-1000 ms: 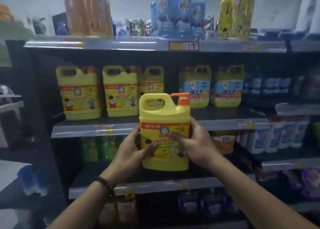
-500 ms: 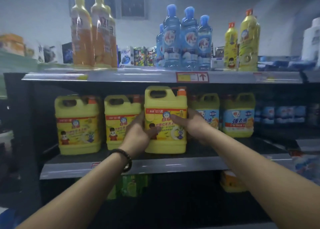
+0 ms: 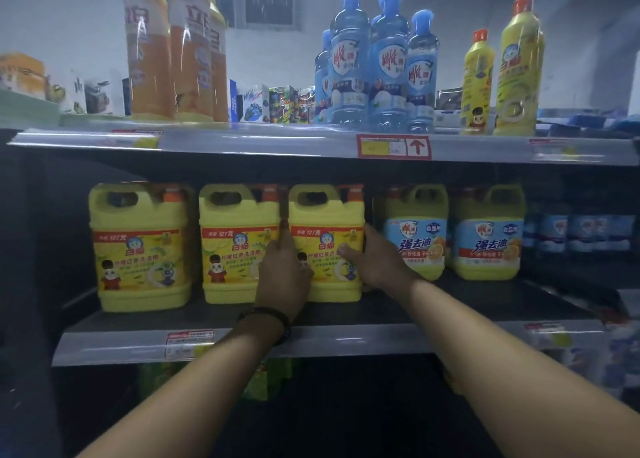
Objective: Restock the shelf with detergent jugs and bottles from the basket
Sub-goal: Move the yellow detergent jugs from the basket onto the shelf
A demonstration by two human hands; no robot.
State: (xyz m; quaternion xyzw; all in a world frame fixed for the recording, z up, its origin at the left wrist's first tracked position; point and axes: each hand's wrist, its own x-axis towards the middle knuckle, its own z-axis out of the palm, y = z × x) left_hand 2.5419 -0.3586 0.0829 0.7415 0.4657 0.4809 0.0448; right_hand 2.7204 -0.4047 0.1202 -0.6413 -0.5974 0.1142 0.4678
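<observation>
One jug (image 3: 327, 222), upright on shelf (image 3: 156, 319), third from left: judged heavy, rigid, slick; clasped at both sides by left hand (image 3: 282, 277) and right hand (image 3: 375, 261); handle (image 3: 313, 190) advised for lifting.

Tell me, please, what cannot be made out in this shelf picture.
Head view:
- Basket: outside the frame.
- Lower label of the held yellow jug: covered by left hand and right hand.
- Price tags: print too small, blurred.
- Bottom-shelf goods: dark, crossed by forearms.

Dim, soft focus, edges bowed, glare on shelf strip (image 3: 263, 144).
</observation>
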